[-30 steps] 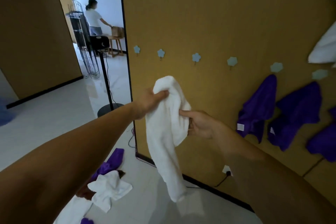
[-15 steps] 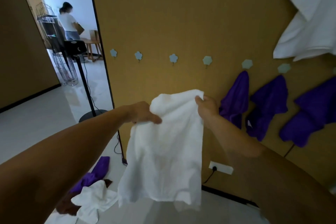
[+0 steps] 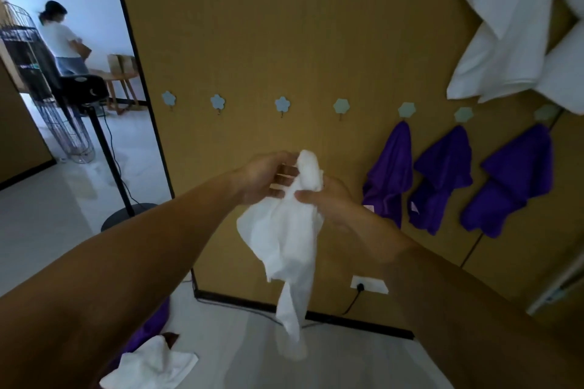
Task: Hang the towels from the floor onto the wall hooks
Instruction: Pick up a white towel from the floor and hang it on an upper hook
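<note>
A white towel (image 3: 286, 240) hangs bunched in front of the tan wall, held by both hands at its top. My left hand (image 3: 268, 175) curls round the towel's upper knot from the left, and my right hand (image 3: 328, 196) pinches it from the right. Above them runs a row of pale blue flower-shaped hooks; the bare ones include a hook (image 3: 282, 104) and a hook (image 3: 341, 106). Three purple towels (image 3: 390, 174) hang from hooks to the right. More towels, white (image 3: 148, 366) and purple (image 3: 148, 330), lie on the floor at the lower left.
White towels (image 3: 512, 28) hang high at the upper right. A black stand (image 3: 110, 164) with a round base and a wire rack (image 3: 63, 123) stand by the doorway on the left, where a person (image 3: 61, 38) works in the far room. A wall socket (image 3: 368, 284) with a cable sits low.
The towel was spread wide between my two hands half a second ago; now my hands have come together and the towel is gathered into a bunch at its top. The view has shifted right.
</note>
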### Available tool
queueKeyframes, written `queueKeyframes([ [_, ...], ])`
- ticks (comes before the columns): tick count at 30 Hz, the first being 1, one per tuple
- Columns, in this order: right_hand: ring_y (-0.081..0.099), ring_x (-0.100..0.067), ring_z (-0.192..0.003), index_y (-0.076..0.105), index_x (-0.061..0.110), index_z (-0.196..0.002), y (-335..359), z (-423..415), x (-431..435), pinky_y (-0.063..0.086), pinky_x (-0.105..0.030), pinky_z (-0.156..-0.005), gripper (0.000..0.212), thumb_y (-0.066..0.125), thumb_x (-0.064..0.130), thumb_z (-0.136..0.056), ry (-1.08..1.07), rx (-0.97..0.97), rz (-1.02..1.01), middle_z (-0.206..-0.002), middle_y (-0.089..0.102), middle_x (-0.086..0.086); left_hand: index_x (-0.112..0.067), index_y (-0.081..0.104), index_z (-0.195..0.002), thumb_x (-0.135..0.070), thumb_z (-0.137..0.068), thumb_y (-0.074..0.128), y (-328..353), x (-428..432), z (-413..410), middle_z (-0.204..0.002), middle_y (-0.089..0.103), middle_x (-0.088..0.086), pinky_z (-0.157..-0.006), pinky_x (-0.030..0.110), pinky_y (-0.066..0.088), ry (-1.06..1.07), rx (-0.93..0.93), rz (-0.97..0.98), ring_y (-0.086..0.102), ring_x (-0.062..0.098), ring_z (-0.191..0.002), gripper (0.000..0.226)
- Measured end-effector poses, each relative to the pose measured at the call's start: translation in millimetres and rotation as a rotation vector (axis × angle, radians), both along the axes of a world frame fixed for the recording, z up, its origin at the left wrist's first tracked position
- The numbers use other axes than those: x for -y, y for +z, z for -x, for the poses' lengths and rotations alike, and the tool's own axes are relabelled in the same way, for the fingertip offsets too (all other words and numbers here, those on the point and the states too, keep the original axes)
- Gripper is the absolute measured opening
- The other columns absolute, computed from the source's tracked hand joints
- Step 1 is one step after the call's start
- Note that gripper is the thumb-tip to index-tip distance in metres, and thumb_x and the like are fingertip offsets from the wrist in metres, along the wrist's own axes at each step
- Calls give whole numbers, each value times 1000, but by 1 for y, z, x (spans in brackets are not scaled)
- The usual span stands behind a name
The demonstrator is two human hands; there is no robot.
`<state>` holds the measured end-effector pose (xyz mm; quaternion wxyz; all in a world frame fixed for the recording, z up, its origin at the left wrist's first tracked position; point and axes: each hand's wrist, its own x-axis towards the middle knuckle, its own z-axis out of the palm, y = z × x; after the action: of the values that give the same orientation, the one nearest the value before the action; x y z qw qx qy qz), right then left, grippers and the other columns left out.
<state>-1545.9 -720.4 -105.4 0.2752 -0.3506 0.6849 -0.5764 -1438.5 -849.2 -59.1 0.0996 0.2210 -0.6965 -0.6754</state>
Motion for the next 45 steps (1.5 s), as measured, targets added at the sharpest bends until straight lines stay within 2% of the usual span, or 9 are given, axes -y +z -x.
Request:
queueKeyframes([
  [3, 64, -25, -105, 56, 7, -126, -3, 7, 6, 53, -42, -92, 53, 77, 25, -80, -203, 7, 25, -116, 66, -10, -19, 60, -93, -34, -83, 60, -11, 4, -8, -95, 59, 5, -69, 34, 46, 143, 167, 306, 56, 21, -82, 17],
  [7, 63, -26, -106, 50, 8, -133, 2, 10, 10, 53, -46, -94, 62, 75, 32, -81, -235, 37, 26, -120, 64, -10, -12, 64, -112, -64, -81, 54, -27, 13, -27, -108, 69, 12, -81, 41, 52, -111, 515, 137, 68, 30, -95, 62],
  [13, 64, -23, -105, 54, 11, -129, 8, 16, 1, 53, -43, -93, 64, 74, 45, -79, -224, 57, -18, -118, 65, -5, -11, 67, -95, -29, -89, 63, -27, 11, -17, -89, 67, 4, -75, 34, 50, 7, 168, -11, 61, 19, -79, 19],
  [21, 61, -22, -94, 55, 0, -127, -1, 53, -36, 52, -34, -82, 44, 56, 32, -97, -393, 149, -10, -123, 62, -19, -11, 61, -102, -25, -96, 55, -17, 30, -8, -99, 65, 6, -75, 34, 49, 388, -1, -50, 61, 24, -87, 17],
  [25, 61, -31, -108, 58, 4, -122, 2, 75, -55, 49, -47, -97, 34, 50, 28, -100, -506, 128, 19, -121, 63, -17, -15, 58, -106, -19, -95, 54, -23, 46, -8, -105, 59, 9, -86, 38, 49, 594, -53, -29, 57, 27, -95, 13],
  [31, 57, -37, -111, 58, -7, -119, -5, 113, -76, 47, -44, -99, 45, 52, 32, -98, -717, 38, -48, -121, 60, -23, -15, 56, -84, -17, -88, 54, -28, 71, -23, -95, 58, 7, -76, 37, 47, 693, -76, -139, 56, 25, -82, 5],
  [37, 58, -20, -100, 57, 17, -115, 1, 107, -64, 48, -34, -93, 30, 49, 42, -99, -442, 409, 97, -107, 58, -3, -9, 55, -115, -17, -90, 49, -19, 60, -8, -106, 62, 8, -74, 39, 50, 614, -134, -218, 61, 28, -98, 27],
  [40, 67, -26, -101, 61, 11, -114, -7, 93, -70, 56, -40, -85, 20, 58, 12, -95, -75, 457, -68, -109, 69, -8, -11, 56, -115, -19, -90, 49, -12, 57, -1, -106, 63, 6, -73, 36, 50, 612, -173, -216, 62, 25, -95, 27],
  [45, 60, -23, -86, 62, 2, -108, 4, 105, -66, 51, -36, -78, 17, 59, 10, -93, -376, 223, -146, -95, 60, -10, -17, 54, -86, -19, -92, 48, -11, 67, -5, -90, 58, 0, -67, 31, 46, 736, -206, -205, 56, 17, -80, 8],
])
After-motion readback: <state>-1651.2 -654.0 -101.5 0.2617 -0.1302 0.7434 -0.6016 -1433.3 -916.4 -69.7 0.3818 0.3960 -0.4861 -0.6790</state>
